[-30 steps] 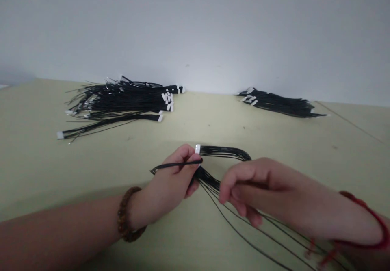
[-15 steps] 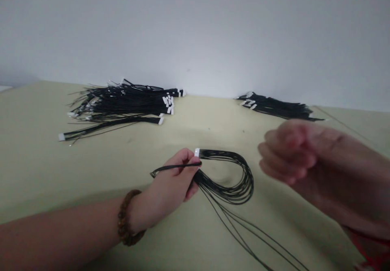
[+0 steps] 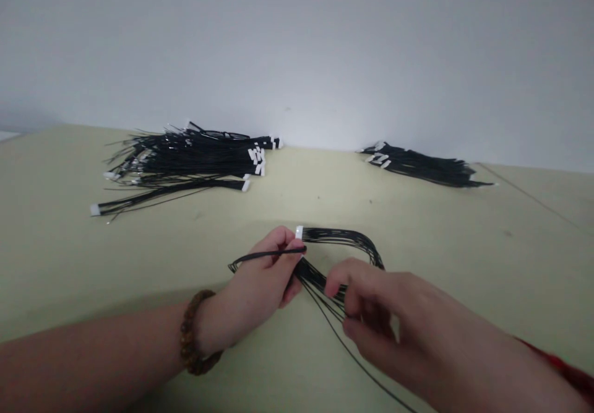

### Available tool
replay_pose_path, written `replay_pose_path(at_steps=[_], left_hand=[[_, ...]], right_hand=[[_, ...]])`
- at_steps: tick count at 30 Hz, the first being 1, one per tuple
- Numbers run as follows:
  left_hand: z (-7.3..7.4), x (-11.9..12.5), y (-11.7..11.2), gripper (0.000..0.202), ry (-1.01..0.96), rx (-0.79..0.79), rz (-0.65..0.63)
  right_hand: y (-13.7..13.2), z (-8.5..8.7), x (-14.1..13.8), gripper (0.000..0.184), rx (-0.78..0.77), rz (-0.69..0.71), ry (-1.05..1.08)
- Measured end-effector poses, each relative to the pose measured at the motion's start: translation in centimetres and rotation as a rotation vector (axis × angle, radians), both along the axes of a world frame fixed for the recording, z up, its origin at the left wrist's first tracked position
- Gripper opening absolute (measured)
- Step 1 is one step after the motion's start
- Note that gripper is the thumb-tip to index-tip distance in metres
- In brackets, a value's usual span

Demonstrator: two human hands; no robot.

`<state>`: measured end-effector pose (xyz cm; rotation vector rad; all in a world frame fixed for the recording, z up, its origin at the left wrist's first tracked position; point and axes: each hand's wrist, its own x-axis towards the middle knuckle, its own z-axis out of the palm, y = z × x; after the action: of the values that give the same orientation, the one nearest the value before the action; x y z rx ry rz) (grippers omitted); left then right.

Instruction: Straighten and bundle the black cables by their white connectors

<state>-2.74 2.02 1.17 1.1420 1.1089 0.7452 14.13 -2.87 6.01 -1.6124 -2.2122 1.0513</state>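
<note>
My left hand (image 3: 262,277) is closed around a black wire harness (image 3: 341,234), pinching it near its white connector (image 3: 299,233). From that grip the wires bend to the right in a loop, and a thin black bundle (image 3: 260,254) lies across the thumb. Several loose wires trail down to the right. Over the lower side of the loop is my right hand (image 3: 366,301), its fingers curled and its thumb apart from the index finger. Wires pass behind and between these fingers; no firm grip on them shows. The right hand hides part of the loop.
On the pale table (image 3: 139,258), a large pile of black wire harnesses (image 3: 199,156) with white connectors lies at the back left. One harness (image 3: 171,193) lies in front of it. A smaller harness stack (image 3: 422,164) is at the back right, near the wall (image 3: 297,47).
My right hand has come in from the right, down and leftward to the wires, and its fingers have parted. My left hand stays in place with the wire harness.
</note>
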Motion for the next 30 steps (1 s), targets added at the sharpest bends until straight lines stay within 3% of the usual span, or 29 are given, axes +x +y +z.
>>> replay_pose_path(at_steps=[2,3,4,5,9,12,14,18,19,22,25,30], left_hand=[[-0.1,0.1,0.0,0.025,-0.014,0.000,0.007],[-0.1,0.1,-0.1,0.025,-0.018,-0.005,0.011],[0.0,0.2,-0.1,0.024,-0.017,-0.009,0.021],[0.0,0.2,-0.1,0.023,-0.011,-0.011,0.028],[0.1,0.1,-0.1,0.022,-0.002,-0.011,0.019],[-0.2,0.0,-0.1,0.026,-0.016,0.004,-0.012],[-0.5,-0.1,-0.2,0.028,-0.042,0.002,-0.039],[-0.8,-0.2,-0.5,0.025,-0.169,-0.037,-0.080],[-0.8,-0.2,-0.5,0.024,-0.212,-0.047,-0.091],[-0.8,-0.4,-0.7,0.023,-0.299,-0.074,-0.124],[-0.8,-0.5,-0.9,0.022,-0.335,-0.092,-0.126],[-0.8,-0.6,-1.1,0.023,-0.355,-0.103,-0.112]], right_hand=[[1.1,0.5,1.2,0.019,-0.426,0.092,0.401],[1.7,0.6,1.8,0.020,-0.558,0.152,0.661],[2.3,0.5,2.3,0.019,-0.596,0.189,0.890],[2.9,0.4,2.8,0.018,-0.542,0.167,1.026],[4.4,0.9,3.5,0.010,0.015,-0.089,1.248],[4.2,2.5,3.3,0.029,0.089,-0.361,1.359],[3.4,3.3,2.9,0.035,0.070,-0.418,1.244],[1.1,2.3,1.6,0.013,0.092,-0.143,0.717],[0.6,1.7,1.3,0.013,0.185,-0.092,0.508],[-0.4,-0.2,0.6,0.014,0.659,0.021,0.021],[-0.6,-1.3,0.5,0.018,0.866,0.125,-0.109],[-0.6,-1.5,1.0,0.017,0.867,0.144,-0.124]])
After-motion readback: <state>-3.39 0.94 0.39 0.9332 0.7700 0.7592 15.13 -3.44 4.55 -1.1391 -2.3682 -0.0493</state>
